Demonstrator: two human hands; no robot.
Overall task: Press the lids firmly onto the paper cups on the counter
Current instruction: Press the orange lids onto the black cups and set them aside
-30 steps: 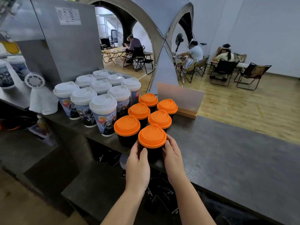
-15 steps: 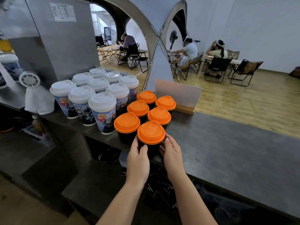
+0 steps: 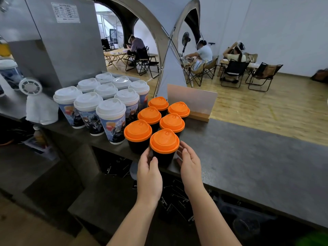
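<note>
A: Where is the black cup (image 3: 162, 158) with the orange lid (image 3: 164, 140)?

B: It stands on the dark counter (image 3: 248, 162), very near the front edge. The edge runs from about 9 o'clock down to 4 o'clock.

A: Is there room around it?

B: At 3 o'clock of the cup the counter is bare and wide. At 10 o'clock another black cup with an orange lid (image 3: 138, 130) sits just beside it, and at 12 o'clock one more orange-lidded cup (image 3: 172, 122) is close behind. Three more orange ones stand behind those. Tall cups with white lids (image 3: 111, 109) crowd together further out at 10 o'clock. A board in a wooden stand (image 3: 192, 102) is at 1 o'clock, at the far edge.

A: What does the left hand (image 3: 149, 173) do?

B: It is half open and curved. Its fingers and thumb lie on the left side of the black cup, under the lid's rim.

A: And the right hand (image 3: 190, 166)?

B: It is half open too, cupped at the right side of the cup. Its fingertips (image 3: 179, 152) are right by the cup wall, but I cannot tell if they press on it.

A: Is the lid on?

B: Yes, it sits flat on top. No hand is on the lid.
</note>
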